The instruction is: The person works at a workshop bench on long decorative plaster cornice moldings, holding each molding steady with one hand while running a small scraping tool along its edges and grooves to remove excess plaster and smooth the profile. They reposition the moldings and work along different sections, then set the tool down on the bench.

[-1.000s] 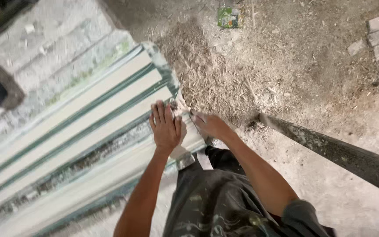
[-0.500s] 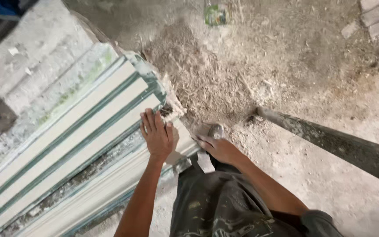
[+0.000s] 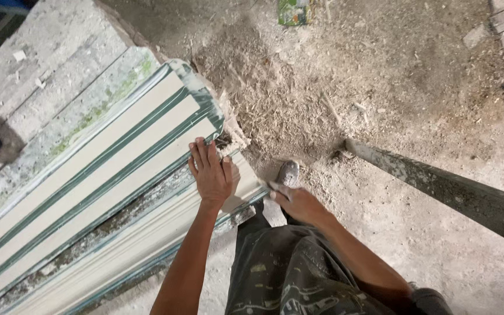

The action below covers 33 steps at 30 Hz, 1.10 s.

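Withdrawn from the moulding stack [image 3: 106,192], right hand [image 3: 298,201] hangs half-curled, left hand [image 3: 211,175] stays flat, fingers apart.

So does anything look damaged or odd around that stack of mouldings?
Yes. The end of the stacked white, green-edged plaster mouldings looks chipped, with crumbly white fragments beside the left hand, which lies flat on top. Grey dust and debris litter the floor. The right hand is at the stack's corner.
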Each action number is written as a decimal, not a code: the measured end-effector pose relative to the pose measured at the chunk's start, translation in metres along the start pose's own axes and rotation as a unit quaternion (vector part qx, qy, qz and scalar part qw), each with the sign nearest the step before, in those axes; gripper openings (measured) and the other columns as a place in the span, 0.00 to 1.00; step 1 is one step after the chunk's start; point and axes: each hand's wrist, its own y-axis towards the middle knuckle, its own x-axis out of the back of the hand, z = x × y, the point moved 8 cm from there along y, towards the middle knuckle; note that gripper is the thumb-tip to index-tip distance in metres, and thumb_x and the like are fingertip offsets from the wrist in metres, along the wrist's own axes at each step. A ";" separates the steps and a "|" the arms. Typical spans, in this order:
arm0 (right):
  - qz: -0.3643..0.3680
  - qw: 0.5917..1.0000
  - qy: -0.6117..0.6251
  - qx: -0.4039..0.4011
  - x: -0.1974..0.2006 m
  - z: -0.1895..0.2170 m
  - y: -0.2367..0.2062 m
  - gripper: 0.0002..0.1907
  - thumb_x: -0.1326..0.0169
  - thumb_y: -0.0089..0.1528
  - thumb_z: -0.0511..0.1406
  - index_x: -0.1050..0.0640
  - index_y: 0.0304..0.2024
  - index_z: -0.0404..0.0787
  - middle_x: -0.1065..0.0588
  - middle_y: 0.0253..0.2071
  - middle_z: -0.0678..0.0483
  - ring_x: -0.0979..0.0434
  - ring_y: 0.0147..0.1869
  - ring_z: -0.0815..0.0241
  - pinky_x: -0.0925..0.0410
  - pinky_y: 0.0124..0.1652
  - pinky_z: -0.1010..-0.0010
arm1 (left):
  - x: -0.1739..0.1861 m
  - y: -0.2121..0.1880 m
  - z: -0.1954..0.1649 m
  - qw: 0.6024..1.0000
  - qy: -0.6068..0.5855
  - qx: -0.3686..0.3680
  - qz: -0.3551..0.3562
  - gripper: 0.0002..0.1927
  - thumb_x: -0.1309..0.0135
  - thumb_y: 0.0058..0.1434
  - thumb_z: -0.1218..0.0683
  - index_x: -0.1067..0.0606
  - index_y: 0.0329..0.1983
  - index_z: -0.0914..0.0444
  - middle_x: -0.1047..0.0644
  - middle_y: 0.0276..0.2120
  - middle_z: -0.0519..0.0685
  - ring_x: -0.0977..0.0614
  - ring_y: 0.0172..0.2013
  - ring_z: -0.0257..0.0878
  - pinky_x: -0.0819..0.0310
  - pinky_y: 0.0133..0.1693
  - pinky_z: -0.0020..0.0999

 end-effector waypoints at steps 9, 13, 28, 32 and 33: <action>-0.085 0.992 -0.004 0.093 0.016 0.019 0.034 0.34 0.63 0.69 0.56 0.32 0.70 0.48 0.23 0.54 0.38 0.23 0.59 0.39 0.32 0.60 0.51 | 0.009 0.010 -0.004 1.000 0.009 0.000 0.012 0.32 0.62 0.73 0.44 0.43 0.74 0.66 0.51 0.76 0.65 0.54 0.75 0.64 0.63 0.69 0.63; -0.117 0.985 0.002 0.128 0.025 0.040 0.023 0.34 0.63 0.69 0.56 0.32 0.68 0.44 0.25 0.56 0.38 0.24 0.58 0.39 0.34 0.58 0.48 | 0.014 0.014 -0.003 1.000 -0.004 0.000 -0.003 0.30 0.61 0.72 0.47 0.42 0.73 0.65 0.49 0.76 0.64 0.53 0.75 0.63 0.60 0.69 0.62; -0.038 0.831 -0.539 0.129 -0.060 0.200 0.057 0.32 0.59 0.64 0.31 0.37 0.72 0.45 0.24 0.56 0.42 0.16 0.44 0.48 0.23 0.34 0.61 | 0.086 -0.108 0.148 0.982 -0.027 0.169 -0.080 0.30 0.57 0.68 0.45 0.35 0.67 0.68 0.37 0.69 0.65 0.42 0.71 0.65 0.58 0.64 0.77; -0.013 0.845 -0.524 0.103 -0.130 0.216 0.121 0.33 0.57 0.62 0.30 0.35 0.71 0.50 0.26 0.60 0.46 0.19 0.48 0.49 0.24 0.33 0.53 | 0.085 -0.113 0.158 0.977 -0.098 0.149 -0.117 0.32 0.58 0.68 0.45 0.36 0.67 0.71 0.37 0.70 0.67 0.42 0.72 0.65 0.58 0.66 0.76; -0.025 0.833 -0.545 0.095 -0.124 0.209 0.123 0.33 0.57 0.62 0.30 0.35 0.71 0.51 0.26 0.61 0.47 0.20 0.46 0.50 0.24 0.32 0.54 | 0.083 -0.113 0.160 0.972 -0.129 0.154 -0.120 0.32 0.58 0.68 0.44 0.36 0.67 0.71 0.37 0.69 0.67 0.42 0.71 0.66 0.58 0.65 0.77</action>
